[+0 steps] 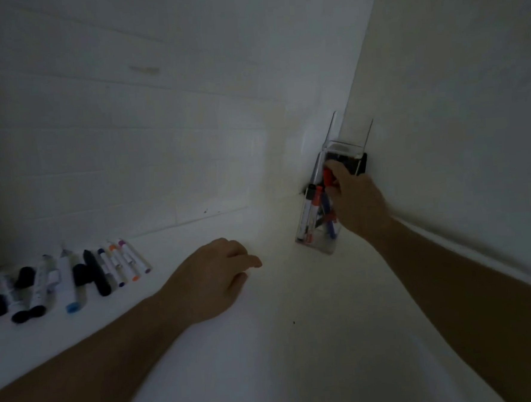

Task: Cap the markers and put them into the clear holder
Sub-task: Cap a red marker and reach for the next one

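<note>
Right hand point(356, 200) at mouth of clear holder point(317, 228) in wall corner, fingers curled on red-capped marker point(327, 176). Left hand point(214, 275) loose on table, holding nothing. Remaining markers point(76, 277) lie far left. Risk: holder crowded, new marker jams against others or tips holder. Dim light, cap seating unverifiable.

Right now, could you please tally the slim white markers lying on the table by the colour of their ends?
Dark-blue-ended slim white marker: 1
Orange-ended slim white marker: 1
Purple-ended slim white marker: 1
Total: 3
</note>
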The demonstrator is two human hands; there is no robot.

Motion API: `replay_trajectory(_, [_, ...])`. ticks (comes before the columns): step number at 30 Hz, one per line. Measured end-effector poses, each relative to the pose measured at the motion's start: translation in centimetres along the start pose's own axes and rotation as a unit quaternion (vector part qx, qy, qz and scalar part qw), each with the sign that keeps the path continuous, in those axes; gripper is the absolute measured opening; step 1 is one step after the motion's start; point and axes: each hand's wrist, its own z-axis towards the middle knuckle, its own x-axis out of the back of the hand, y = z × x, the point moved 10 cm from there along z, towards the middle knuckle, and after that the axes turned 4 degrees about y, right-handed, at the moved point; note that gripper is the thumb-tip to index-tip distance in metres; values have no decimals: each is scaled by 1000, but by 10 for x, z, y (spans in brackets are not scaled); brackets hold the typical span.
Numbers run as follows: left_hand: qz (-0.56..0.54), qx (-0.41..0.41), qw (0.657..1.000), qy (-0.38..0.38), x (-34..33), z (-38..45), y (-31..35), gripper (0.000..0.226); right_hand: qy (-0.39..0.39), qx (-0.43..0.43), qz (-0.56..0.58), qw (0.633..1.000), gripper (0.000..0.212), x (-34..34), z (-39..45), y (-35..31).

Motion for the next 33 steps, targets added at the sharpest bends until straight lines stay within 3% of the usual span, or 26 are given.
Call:
replay_trajectory(3, [-1, 5, 1000, -1, 0, 0, -2, 34, -23, -19, -40, 999, 25, -7, -6, 5])
replay_trajectory(9, [-3, 7, 1000, -3, 0, -1, -2, 33, -100, 10, -131, 986, 42, -22, -18, 9])
replay_trajectory(16, [-3, 4, 1000, -5, 0, -1, -3, 31, -112, -63, -19, 992, 74, -29, -20, 21])
replay_trajectory(18, [-2, 1, 1000, -7, 0, -1, -4, 30, -65, -87, 37, 993, 73, -22, -23, 22])
replay_trajectory(21, [-3, 10, 1000, 2, 6, 0, -11, 28, 98, -58, 94, 989, 59, 8, -36, 3])
replay_trajectory(23, [-4, 21, 1000, 18, 12, 0, -15, 27, 124, -19, 136, 983, 54, 6, -50, -26])
replay_trajectory(29, [35, 63, 996, 48, 45, 1, -43, 23, -115, 57, 249, 960, 55, -87, -70, -139])
replay_trajectory(33, [108, 177, 973, 101, 94, -15, -100, 24, -203, 108, 302, 925, 51, -122, -75, -211])
